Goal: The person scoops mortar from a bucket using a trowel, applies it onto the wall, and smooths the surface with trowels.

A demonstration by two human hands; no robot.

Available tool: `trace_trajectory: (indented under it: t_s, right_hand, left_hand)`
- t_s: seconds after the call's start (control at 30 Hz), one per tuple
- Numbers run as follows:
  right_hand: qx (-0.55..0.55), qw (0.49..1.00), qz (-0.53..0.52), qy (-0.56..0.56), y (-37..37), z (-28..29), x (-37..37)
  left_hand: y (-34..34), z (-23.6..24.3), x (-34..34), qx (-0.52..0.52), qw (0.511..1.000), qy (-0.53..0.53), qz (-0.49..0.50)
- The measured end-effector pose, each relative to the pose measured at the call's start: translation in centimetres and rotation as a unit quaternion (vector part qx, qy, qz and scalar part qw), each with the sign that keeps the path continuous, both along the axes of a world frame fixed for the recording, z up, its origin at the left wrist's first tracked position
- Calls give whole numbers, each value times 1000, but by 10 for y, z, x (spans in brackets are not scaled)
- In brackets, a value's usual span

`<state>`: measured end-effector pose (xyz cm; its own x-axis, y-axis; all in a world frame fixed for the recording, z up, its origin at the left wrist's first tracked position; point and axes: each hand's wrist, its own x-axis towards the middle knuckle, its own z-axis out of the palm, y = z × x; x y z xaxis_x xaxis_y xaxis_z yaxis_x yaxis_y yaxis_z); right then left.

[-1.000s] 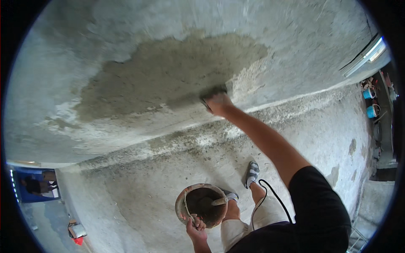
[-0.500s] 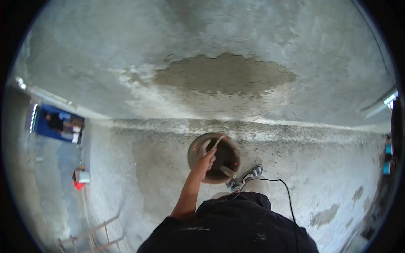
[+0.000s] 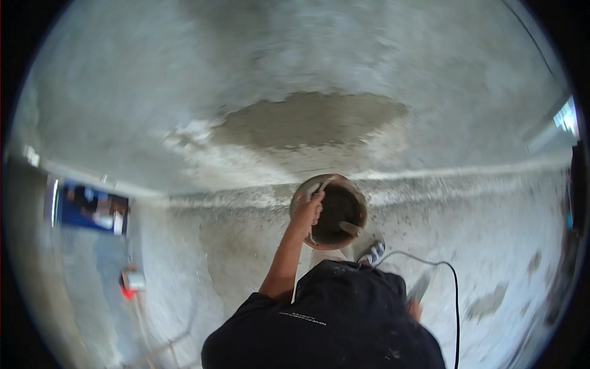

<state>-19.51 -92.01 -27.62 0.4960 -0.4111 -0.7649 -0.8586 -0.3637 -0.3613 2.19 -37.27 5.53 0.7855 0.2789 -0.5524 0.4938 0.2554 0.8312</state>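
My left hand is closed round the pale handle of a round bucket, near its left rim. Inside the bucket is a dark grey-brown mass, probably mortar. A tool with a pale, rounded end leans at the bucket's near right side; its other end is hidden. My right hand shows only in part beyond the right side of my black shirt. From it a flat grey blade like a plastering trowel points forward; its grip is out of sight.
On the grey wall ahead is a darker, damp-looking plaster patch. A black cable loops at my right. At far left stand a pale container with something red and a blue doorway with a person near it. My sandalled foot is beside the bucket.
The bucket, held by my left hand, has shifted forward and right toward the foot of the wall. My right hand and the grey blade have come into view at the right.
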Motion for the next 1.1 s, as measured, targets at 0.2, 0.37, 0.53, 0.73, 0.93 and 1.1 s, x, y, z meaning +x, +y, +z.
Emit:
trace_trajectory:
  t_s: [0.2, 0.37, 0.53, 0.73, 0.93, 1.1]
  right_hand:
    - [-162, 933, 190, -257, 12, 47, 135]
    - [-117, 955, 17, -273, 30, 47, 133]
    - [32, 961, -274, -8, 67, -35, 22]
    - [-7, 963, -222, 155, 125, -40, -155]
    - [-28, 956, 142, 254, 148, -61, -195]
    - [-62, 964, -225, 126, 143, -50, -132]
  left_hand:
    - [-22, 1, 25, -102, 993, 45, -48]
    - [-38, -16, 38, -78, 987, 77, -120]
    - [-33, -27, 59, -79, 977, 120, -157]
    - [-26, -21, 76, -93, 968, 137, -190]
    - [-53, -32, 111, -59, 959, 168, -223]
    - [-84, -37, 128, -79, 936, 161, -302]
